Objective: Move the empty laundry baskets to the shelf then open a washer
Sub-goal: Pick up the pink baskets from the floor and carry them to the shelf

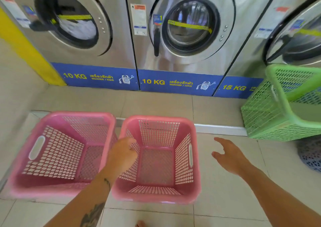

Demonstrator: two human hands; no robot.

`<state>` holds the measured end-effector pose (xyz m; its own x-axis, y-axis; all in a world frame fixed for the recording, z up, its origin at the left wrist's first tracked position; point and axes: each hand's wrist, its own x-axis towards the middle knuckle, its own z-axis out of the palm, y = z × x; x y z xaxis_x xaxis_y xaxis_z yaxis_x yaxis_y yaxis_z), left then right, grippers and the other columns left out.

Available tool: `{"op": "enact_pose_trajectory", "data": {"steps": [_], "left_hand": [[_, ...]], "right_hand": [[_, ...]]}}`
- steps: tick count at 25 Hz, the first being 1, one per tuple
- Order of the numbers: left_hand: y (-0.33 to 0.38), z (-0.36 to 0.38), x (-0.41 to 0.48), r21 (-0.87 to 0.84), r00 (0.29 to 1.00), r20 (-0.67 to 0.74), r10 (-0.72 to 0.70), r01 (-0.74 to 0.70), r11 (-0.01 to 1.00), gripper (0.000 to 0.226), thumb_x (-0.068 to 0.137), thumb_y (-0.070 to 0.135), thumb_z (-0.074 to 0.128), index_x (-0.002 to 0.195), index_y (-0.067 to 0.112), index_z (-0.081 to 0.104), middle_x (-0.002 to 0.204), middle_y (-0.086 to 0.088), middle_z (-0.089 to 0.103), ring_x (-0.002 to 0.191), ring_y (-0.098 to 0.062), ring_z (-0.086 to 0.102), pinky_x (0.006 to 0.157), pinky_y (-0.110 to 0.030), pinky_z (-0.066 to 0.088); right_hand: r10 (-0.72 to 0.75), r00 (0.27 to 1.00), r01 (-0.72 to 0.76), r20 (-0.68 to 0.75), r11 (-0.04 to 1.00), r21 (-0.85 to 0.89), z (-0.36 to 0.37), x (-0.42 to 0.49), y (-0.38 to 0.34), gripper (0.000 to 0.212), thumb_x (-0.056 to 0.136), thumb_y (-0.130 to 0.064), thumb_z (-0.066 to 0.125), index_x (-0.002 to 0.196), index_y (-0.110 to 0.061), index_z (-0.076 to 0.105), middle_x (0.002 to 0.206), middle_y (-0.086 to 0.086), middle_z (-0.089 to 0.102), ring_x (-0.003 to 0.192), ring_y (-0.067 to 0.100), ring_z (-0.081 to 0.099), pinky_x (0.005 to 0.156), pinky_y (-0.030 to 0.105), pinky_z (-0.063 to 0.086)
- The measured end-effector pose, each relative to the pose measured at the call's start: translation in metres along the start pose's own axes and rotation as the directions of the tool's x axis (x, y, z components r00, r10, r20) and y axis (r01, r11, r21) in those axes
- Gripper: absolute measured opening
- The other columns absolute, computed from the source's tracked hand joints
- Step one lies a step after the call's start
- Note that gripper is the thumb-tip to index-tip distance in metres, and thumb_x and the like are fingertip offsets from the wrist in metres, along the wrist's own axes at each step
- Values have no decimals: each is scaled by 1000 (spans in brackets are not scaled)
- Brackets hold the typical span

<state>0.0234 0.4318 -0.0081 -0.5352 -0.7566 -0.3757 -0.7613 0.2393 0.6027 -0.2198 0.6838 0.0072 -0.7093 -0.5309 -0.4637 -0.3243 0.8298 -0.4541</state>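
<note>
Two empty pink laundry baskets stand side by side on the tiled floor, the left one (57, 185) and the right one (156, 197). My left hand (121, 155) rests on the left rim of the right pink basket, fingers curled over its edge. My right hand (229, 157) hovers open over the floor just right of that basket, touching nothing. A green basket (271, 115) sits tilted at the right. Behind them stands a row of steel washers: a left one (73, 20) with laundry visible in its window, a middle one (189, 27) and a right one (295, 39), doors shut.
A yellow post (22, 49) stands at the far left beside the washers. A low step edge (220, 129) runs across the floor in front of the machines. A blue-grey perforated basket (311, 155) lies under the green one at the right edge.
</note>
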Motion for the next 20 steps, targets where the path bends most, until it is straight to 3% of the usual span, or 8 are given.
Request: {"op": "enact_pose_trajectory", "data": {"steps": [3, 5, 8, 10, 14, 18, 20], "left_hand": [[83, -3, -17, 31, 987, 19, 159, -159, 987, 40, 90, 6, 50, 124, 22, 63, 115, 9, 66, 80, -5, 62, 66, -17, 51], [139, 5, -26, 49, 977, -5, 215, -215, 975, 33, 91, 9, 50, 116, 23, 67, 102, 17, 66, 81, -5, 61, 74, -18, 48], [223, 34, -41, 45, 959, 8, 282, -283, 958, 31, 89, 11, 52, 113, 21, 70, 115, 5, 71, 105, -14, 65, 93, -25, 45], [283, 58, -54, 33, 946, 37, 322, -324, 946, 32, 89, 11, 53, 115, 19, 69, 120, 2, 70, 112, -16, 64, 98, -26, 43], [402, 120, -85, 59, 905, 43, 422, -424, 904, 23, 91, 16, 53, 103, 20, 73, 107, 2, 74, 102, -17, 67, 87, -27, 45], [502, 178, -115, -30, 885, 69, 460, -459, 888, 29, 91, 13, 50, 108, 25, 71, 105, 5, 68, 91, -15, 63, 81, -25, 45], [539, 200, -120, -46, 873, 104, 477, -474, 879, 32, 91, 12, 48, 109, 29, 69, 102, 7, 62, 95, -15, 61, 79, -24, 45]], "right_hand": [[-24, 998, 23, -65, 1000, -4, -74, -24, 15, 58, 89, -31, 62, 142, -26, 42, 150, 0, 40, 133, 20, 42, 112, 33, 30], [-36, 991, 32, -126, 999, -26, -121, -37, 36, 57, 89, -31, 63, 142, -24, 44, 149, 1, 41, 136, 19, 38, 111, 30, 26], [-26, 984, 17, -177, 999, -51, -192, -60, 79, 56, 88, -32, 61, 141, -23, 44, 147, 1, 41, 136, 20, 39, 110, 28, 28], [-26, 980, 15, -195, 998, -59, -240, -67, 116, 59, 86, -36, 61, 142, -26, 44, 148, 2, 40, 136, 22, 40, 111, 30, 30], [-35, 962, 21, -271, 998, -55, -342, -84, 201, 62, 87, -35, 61, 144, -21, 41, 150, 6, 40, 137, 22, 39, 111, 28, 29], [35, 945, -41, -325, 999, -12, -427, -103, 273, 61, 87, -30, 59, 145, -21, 41, 151, 9, 39, 137, 27, 38, 111, 34, 31], [73, 934, -84, -351, 996, -16, -459, -103, 301, 63, 86, -33, 58, 144, -21, 40, 148, 9, 42, 134, 29, 42, 108, 37, 35]]}}
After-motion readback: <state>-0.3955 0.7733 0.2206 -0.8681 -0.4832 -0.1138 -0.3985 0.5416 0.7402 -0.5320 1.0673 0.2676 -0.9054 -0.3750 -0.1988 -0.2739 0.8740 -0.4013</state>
